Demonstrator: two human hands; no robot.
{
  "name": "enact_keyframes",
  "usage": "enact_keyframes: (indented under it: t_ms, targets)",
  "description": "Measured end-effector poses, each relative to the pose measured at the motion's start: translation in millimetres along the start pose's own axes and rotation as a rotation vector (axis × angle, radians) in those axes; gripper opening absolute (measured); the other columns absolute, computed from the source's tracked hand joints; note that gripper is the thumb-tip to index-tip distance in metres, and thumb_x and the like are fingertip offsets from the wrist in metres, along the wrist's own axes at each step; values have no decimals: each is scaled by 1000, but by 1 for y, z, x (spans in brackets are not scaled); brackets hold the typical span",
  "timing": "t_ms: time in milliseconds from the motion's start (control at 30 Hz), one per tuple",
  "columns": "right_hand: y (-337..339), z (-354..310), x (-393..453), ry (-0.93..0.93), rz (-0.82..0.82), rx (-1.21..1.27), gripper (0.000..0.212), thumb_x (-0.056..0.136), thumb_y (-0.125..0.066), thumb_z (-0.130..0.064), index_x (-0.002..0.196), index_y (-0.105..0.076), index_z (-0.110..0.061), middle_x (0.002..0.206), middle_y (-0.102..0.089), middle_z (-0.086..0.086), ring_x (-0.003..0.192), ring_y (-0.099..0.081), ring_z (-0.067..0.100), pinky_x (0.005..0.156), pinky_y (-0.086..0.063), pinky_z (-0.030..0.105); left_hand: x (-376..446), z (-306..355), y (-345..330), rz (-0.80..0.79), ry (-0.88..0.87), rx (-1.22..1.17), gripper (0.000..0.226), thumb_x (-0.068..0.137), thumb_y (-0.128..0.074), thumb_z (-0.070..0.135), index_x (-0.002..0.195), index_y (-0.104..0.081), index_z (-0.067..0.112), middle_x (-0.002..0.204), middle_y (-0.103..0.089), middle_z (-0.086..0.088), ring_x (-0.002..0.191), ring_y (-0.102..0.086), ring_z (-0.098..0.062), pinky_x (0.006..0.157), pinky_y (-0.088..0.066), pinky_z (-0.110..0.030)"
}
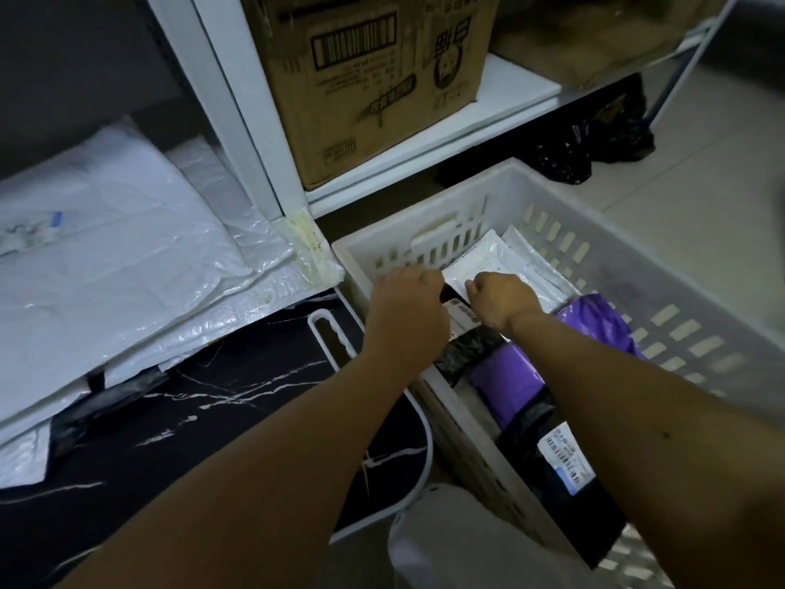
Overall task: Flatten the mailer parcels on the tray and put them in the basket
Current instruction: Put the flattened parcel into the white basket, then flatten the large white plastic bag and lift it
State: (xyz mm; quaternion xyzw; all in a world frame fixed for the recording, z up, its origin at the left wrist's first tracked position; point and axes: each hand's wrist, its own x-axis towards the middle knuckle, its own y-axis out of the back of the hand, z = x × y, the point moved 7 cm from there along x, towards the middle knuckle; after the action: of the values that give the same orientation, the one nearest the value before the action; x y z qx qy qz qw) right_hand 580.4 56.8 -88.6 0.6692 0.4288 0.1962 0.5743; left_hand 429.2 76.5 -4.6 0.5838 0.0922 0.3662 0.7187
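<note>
A black parcel (465, 348) with a white label stands on edge inside the white basket (628, 265), among white and purple parcels (509, 371). Both the left hand (405, 301) and right hand (501, 299) are curled closed, pinching its top edge. White mailers (106, 257) lie stacked on the marbled black tray (238, 397) alongside.

White, purple and black parcels fill a white slatted basket (628, 265) beside a black tray.

The tray (238, 388) is black with white marble-like veins and a white rim; the parcels stacked on it (106, 257) are white and glossy. In the basket lie a white parcel (480, 259), a purple one (509, 371) and a black one with a white barcode label (565, 457). The cardboard box (374, 78) is brown with black print; the shelf frame (238, 121) is white.
</note>
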Motion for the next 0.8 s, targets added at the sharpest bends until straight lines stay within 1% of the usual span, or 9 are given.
enact_keyframes:
  t_ms: [33,100,233,300,367,467,567,667,800]
  targets:
    - [10,-9,-6,36,-3,-9,36,103,-30,-34,95,-58,-12,116,-63,16,105,-55,34,77,-38,33,-7,-1,11,21,13,-23,26,78,-44,16,88,-65,3,84,-62,-12,78,-57,-27,69,-47,-37]
    - [26,-25,-17,90,-11,-18,31,103,-33,-30,89,-55,-13,115,-63,16,102,-55,33,73,-34,30,-19,-4,27,9,33,-43,30,79,-43,16,92,-66,2,88,-62,-13,79,-57,-28,70,-48,-37]
    - [54,-64,-37,183,-39,-80,27,99,-41,-23,101,-65,-10,115,-63,13,103,-57,31,74,-35,27,-53,-27,57,-71,137,-77,28,92,-43,16,112,-60,7,108,-59,-9,95,-57,-25,84,-49,-41]
    - [65,-94,-51,236,-65,-157,20,95,-47,-18,97,-65,-12,112,-65,13,99,-58,30,74,-38,29,-78,-47,72,-110,216,-65,26,93,-44,18,113,-59,10,110,-57,-7,98,-56,-23,85,-49,-39]
    - [71,-124,-64,277,-93,-216,19,93,-51,-15,101,-68,-11,110,-65,11,99,-60,29,78,-44,32,-101,-71,82,-168,291,-13,25,92,-46,17,113,-57,12,110,-53,-6,99,-54,-22,85,-49,-36]
    - [71,-175,-86,360,-137,-299,22,93,-53,-17,108,-67,-12,113,-64,8,103,-59,26,88,-49,34,-139,-114,105,-216,420,56,24,92,-46,18,113,-55,11,113,-50,-6,102,-51,-22,88,-48,-36]
    - [66,-228,-110,461,-152,-390,22,92,-54,-20,109,-66,-13,114,-63,7,102,-60,25,87,-50,34,-173,-157,134,-214,567,127,28,91,-47,20,116,-54,9,119,-47,-10,108,-49,-27,91,-47,-39]
    - [51,-283,-132,581,-110,-457,27,93,-51,-21,116,-63,-15,123,-53,8,106,-56,26,85,-47,31,-206,-193,161,-215,713,190,36,91,-49,22,124,-51,9,127,-42,-13,117,-45,-30,95,-45,-40]
    - [12,-348,-157,700,-41,-478,37,94,-49,-25,130,-55,-20,148,-29,7,124,-40,30,99,-41,39,-248,-229,192,-165,851,281,39,89,-52,17,126,-49,7,134,-30,-10,117,-41,-28,89,-44,-36]
